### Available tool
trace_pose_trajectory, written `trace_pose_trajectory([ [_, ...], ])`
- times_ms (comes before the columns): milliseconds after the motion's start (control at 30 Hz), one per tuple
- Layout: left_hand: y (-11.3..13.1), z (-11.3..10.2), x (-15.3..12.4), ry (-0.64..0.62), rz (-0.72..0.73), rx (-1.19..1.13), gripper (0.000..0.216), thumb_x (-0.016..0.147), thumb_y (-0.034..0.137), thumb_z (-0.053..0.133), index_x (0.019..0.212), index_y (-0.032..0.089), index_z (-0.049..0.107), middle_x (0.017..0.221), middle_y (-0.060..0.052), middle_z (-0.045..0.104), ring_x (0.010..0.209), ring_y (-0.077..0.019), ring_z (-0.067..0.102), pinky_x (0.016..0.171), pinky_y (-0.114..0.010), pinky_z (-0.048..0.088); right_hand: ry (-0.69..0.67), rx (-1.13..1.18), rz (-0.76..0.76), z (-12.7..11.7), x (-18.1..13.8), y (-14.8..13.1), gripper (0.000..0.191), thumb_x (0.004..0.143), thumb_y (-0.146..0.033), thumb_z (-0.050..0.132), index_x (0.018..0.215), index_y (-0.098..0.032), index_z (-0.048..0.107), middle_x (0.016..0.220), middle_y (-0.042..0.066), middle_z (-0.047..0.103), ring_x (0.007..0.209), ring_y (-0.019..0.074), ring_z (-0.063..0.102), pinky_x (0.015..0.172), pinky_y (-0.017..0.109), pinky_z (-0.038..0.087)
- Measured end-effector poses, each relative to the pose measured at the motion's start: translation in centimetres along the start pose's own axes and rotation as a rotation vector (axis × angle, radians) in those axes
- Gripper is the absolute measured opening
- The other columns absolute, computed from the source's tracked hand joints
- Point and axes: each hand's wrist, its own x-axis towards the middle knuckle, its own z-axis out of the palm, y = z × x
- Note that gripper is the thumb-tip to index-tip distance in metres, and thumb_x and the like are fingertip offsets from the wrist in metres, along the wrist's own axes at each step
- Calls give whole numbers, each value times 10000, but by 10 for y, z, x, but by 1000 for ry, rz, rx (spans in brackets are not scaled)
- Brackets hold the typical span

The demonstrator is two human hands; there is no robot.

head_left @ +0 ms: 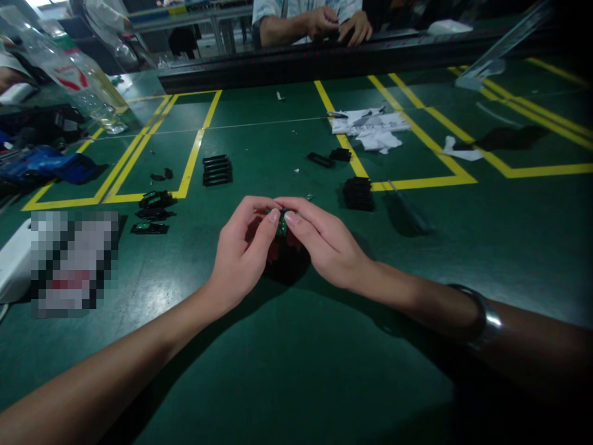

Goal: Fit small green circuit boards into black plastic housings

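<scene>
Both hands meet over the middle of the green table. My left hand [243, 247] and my right hand [327, 241] are closed from either side around a small green circuit board [281, 224], thumbs nearly touching on top of it. Most of the board is hidden by my fingers. Left of the hands lie several black parts with green boards [151, 227]. Beyond them is a row of black slotted pieces [217, 170]. To the right stands a stack of black pieces [358, 193], with a black frame [320, 160] a little behind it.
A screwdriver-like tool [410, 207] lies on the right. White crumpled paper [370, 127] sits across yellow tape. Plastic bottles [88, 74], a blue tool [50, 164] and a white device [21, 253] occupy the left. Across a black rail [278, 65], another person's hands [338, 25] are visible.
</scene>
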Motion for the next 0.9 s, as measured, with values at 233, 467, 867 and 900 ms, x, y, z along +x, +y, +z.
trace_pose_trajectory([
  [233, -3, 0, 0, 15, 110, 96, 129, 1037, 322, 616, 1087, 207, 649, 910, -25, 670, 774, -115, 645, 612, -214, 519, 29, -60, -63, 1, -3, -1, 325, 1111, -321, 467, 1346, -198, 655, 1158, 69, 742, 958, 193, 699, 896, 347, 572],
  [467, -2, 2, -4, 51, 165, 134, 78, 1029, 286, 634, 1050, 211, 631, 864, -3, 633, 745, -100, 607, 611, -219, 482, 43, -136, -155, 3, -3, -5, 314, 1113, -285, 446, 1288, -183, 687, 1119, 85, 718, 1028, 211, 663, 934, 363, 530],
  [867, -1, 3, -5, 44, 156, 128, 65, 1044, 273, 607, 1065, 212, 616, 876, 2, 635, 732, -97, 598, 639, -239, 485, 54, -139, -136, 3, -2, -8, 314, 1117, -303, 439, 1250, -211, 707, 1035, 75, 713, 1014, 227, 655, 935, 403, 529],
  [900, -1, 3, -5, 42, 148, 121, 64, 1045, 273, 605, 1067, 213, 614, 879, 2, 634, 735, -97, 598, 641, -238, 485, 55, -139, -142, 3, -2, -8, 312, 1116, -298, 441, 1251, -212, 708, 1032, 74, 712, 1002, 225, 653, 928, 400, 530],
])
